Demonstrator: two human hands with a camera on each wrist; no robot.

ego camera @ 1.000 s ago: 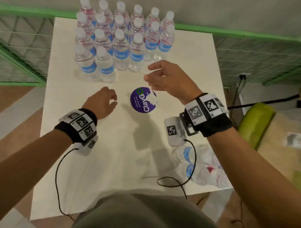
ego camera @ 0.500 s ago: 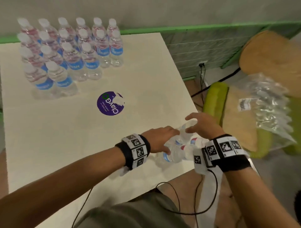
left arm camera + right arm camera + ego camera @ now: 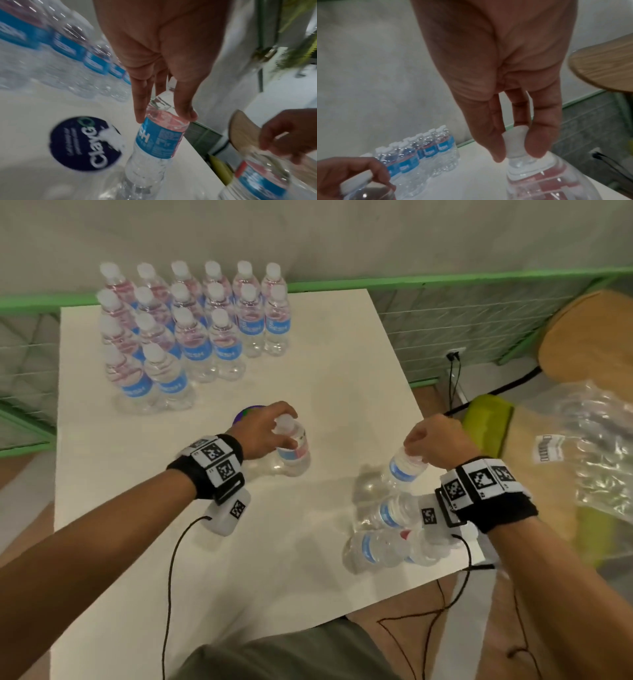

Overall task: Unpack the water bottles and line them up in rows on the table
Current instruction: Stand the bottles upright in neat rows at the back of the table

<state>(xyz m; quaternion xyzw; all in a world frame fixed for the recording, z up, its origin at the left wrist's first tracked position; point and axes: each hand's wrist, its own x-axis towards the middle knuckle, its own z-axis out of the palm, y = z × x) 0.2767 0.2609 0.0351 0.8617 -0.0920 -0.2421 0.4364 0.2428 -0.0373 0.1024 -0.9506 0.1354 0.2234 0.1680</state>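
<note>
Bottles everywhere: left hand has its fingers curled round the neck of one water bottle mid-frame on the white table, next to a purple round sticker. Right hand pinches the cap of another bottle at center right, just above the unsorted bottles lying near the table's lower right edge. Standing rows of bottles fill the upper left.

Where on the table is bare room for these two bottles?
Bare tabletop lies right of the front pair of bottles, ahead of the left hand. It is crowded by the lying bottles under the right hand.
</note>
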